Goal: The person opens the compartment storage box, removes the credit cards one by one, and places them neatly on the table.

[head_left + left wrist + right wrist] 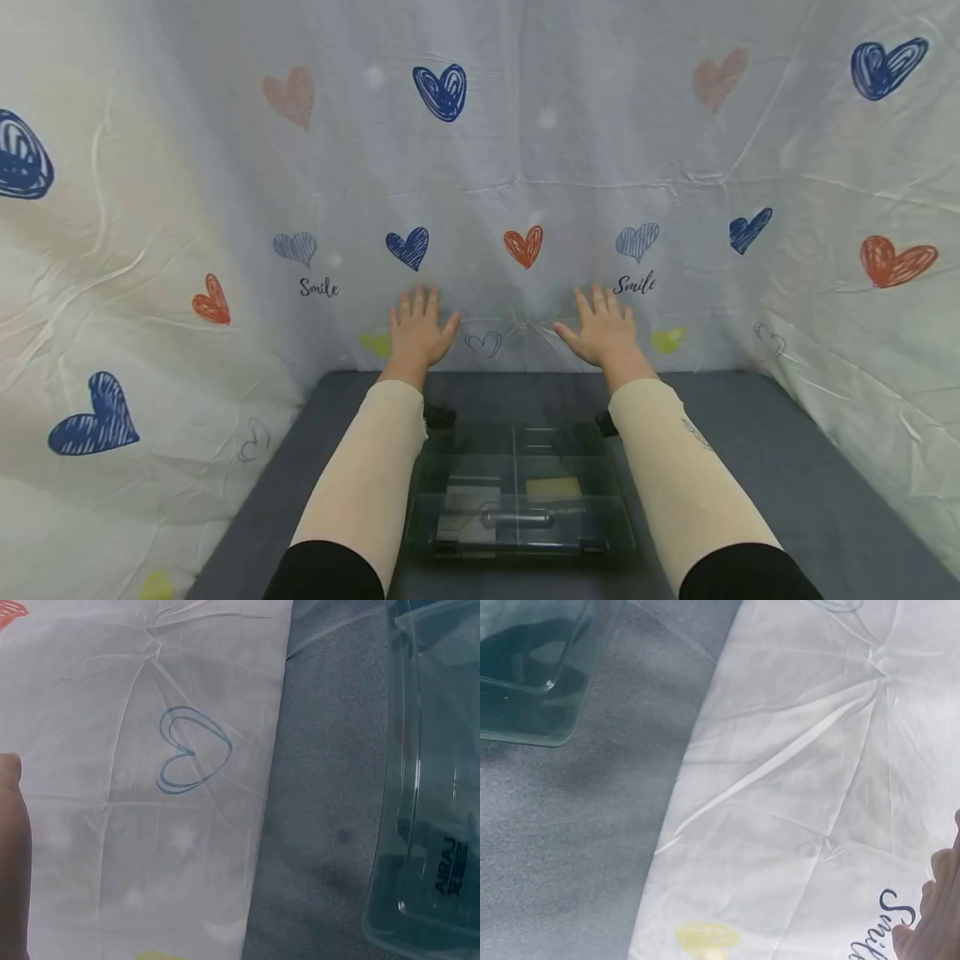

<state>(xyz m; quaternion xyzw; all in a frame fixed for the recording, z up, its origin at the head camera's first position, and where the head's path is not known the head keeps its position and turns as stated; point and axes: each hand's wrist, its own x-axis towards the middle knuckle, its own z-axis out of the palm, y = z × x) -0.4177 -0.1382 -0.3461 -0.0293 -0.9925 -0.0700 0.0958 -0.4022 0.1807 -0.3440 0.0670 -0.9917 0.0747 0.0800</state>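
Both hands reach forward past a clear, green-tinted plastic case with a handle at its near side. The left hand has its fingers straight and spread in front of the printed sheet, holding nothing. Likewise the right hand is spread with straight fingers and holds nothing. Whether either hand touches the sheet cannot be told. Inside the case lie a yellow piece and a pale grey-white item, both dimmed by the lid. Only a thumb shows in the left wrist view, and fingers in the right.
A dark grey table surface lies under the case. The white sheet, printed with hearts and "Smile", stands behind and at both sides. Small black parts show at the case's far corners, partly behind the sleeves.
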